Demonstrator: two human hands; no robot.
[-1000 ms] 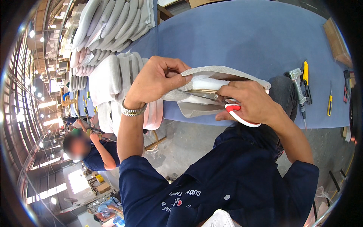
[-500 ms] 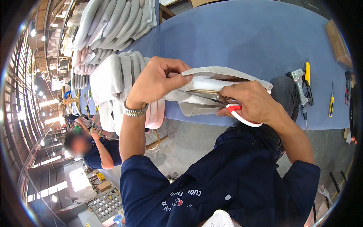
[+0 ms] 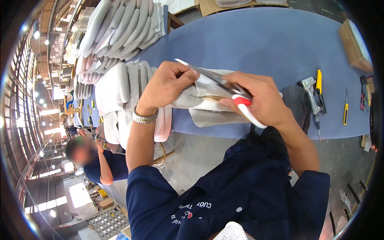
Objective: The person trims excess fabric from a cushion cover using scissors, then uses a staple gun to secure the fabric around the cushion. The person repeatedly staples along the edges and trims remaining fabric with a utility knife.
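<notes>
My left hand [image 3: 170, 85] pinches the edge of the grey fabric cover on a long padded piece [image 3: 188, 98], which lies across the near edge of the blue table. White padding and a strip of wood show where the cover is open. In my right hand [image 3: 258, 96] are scissors [image 3: 242, 103] with red and white handles. Their dark blades point up and left across the raised fabric, close to my left fingertips. A loose flap of cover [image 3: 216, 119] hangs on the near side. The piece's right end is partly hidden by my right hand.
Stacked grey padded pieces [image 3: 120, 28] stand at the left, more [image 3: 116, 84] nearer my left arm. On the blue table's [image 3: 256, 36] right lie a staple gun [image 3: 310, 94], yellow cutter [image 3: 319, 82], screwdriver [image 3: 345, 112] and cardboard box [image 3: 354, 46]. A co-worker [image 3: 100, 162] works at left.
My right hand has lifted the scissors from the opening beside the wood strip. The blades have swung up and now cross the fabric beside my left fingers, which keep their pinch.
</notes>
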